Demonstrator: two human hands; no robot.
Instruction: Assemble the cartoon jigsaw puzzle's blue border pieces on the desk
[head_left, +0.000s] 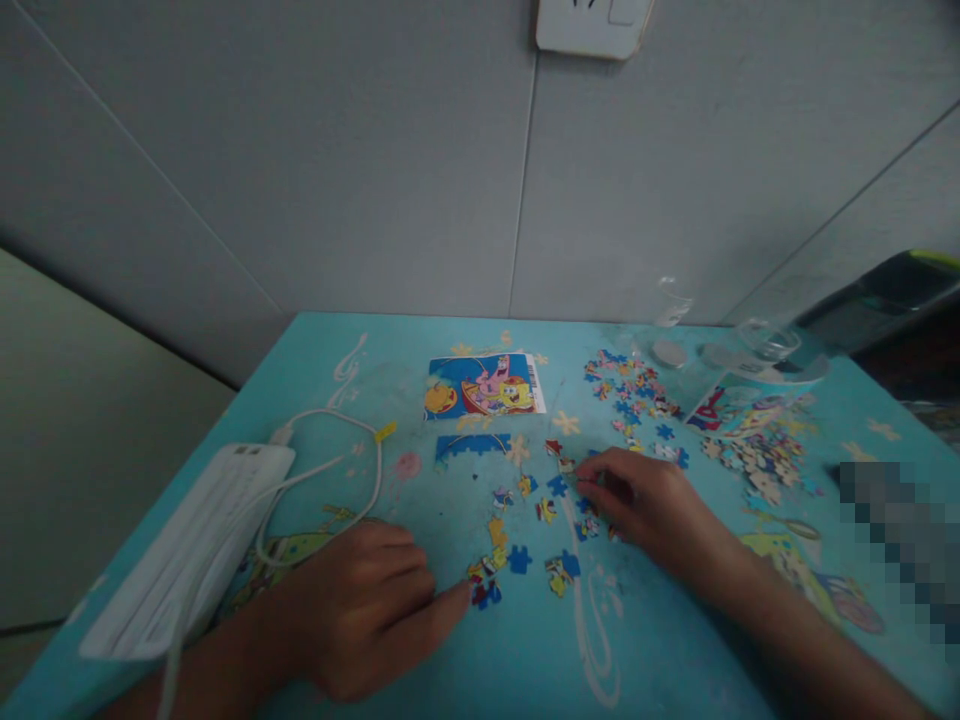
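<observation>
My left hand (375,605) rests low over the table, most fingers loosely curled and one digit stretched to the edge of a small joined cluster of puzzle pieces (489,562). It grips nothing that I can see. Thumb and forefinger of my right hand (637,490) are pinched together at a small puzzle piece (568,466), partly covered by the fingertips. Loose pieces lie between the hands, among them a blue piece (519,559) and a yellow-and-blue pair (562,572). Farther back is a joined blue strip (472,447), below a printed cartoon picture card (484,386).
Heaps of pieces (626,385) and more pieces (757,465) lie on the right, beside a printed clear container (750,400). A white power strip (195,550) with a cable (379,470) occupies the left. The wall (420,180) stands behind the blue table (315,345).
</observation>
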